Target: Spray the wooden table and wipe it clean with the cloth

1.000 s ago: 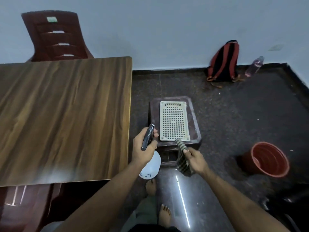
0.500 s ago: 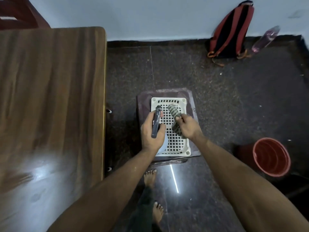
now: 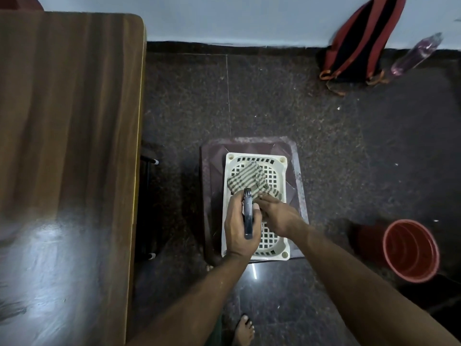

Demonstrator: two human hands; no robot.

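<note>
Table: the wooden table (image 3: 67,146) fills the left side, a bright glare on its near end, nothing on the stretch in view.
Floor: dark speckled tiles between the table and everything else; a bare foot (image 3: 244,329) shows at the bottom edge.
Stool: a dark maroon stool (image 3: 294,176) stands well apart from the table, right of its edge.
Basket: a cream slotted basket (image 3: 280,248) sits on the stool.
Around: red-and-black backpack (image 3: 359,43) leaning on the far wall, a clear bottle (image 3: 416,53) just beside it, a red bucket (image 3: 411,250) on the floor to the right.
Cloth: the striped cloth (image 3: 245,177) lies crumpled in the basket's far half — off the table.
Left hand: left hand (image 3: 240,226) over the basket, fingers wrapped round the dark head of the spray bottle (image 3: 247,213); the bottle's body is hidden under the hand.
Right hand: right hand (image 3: 277,216) just beside the left — fingertips pinching the cloth's near edge.
</note>
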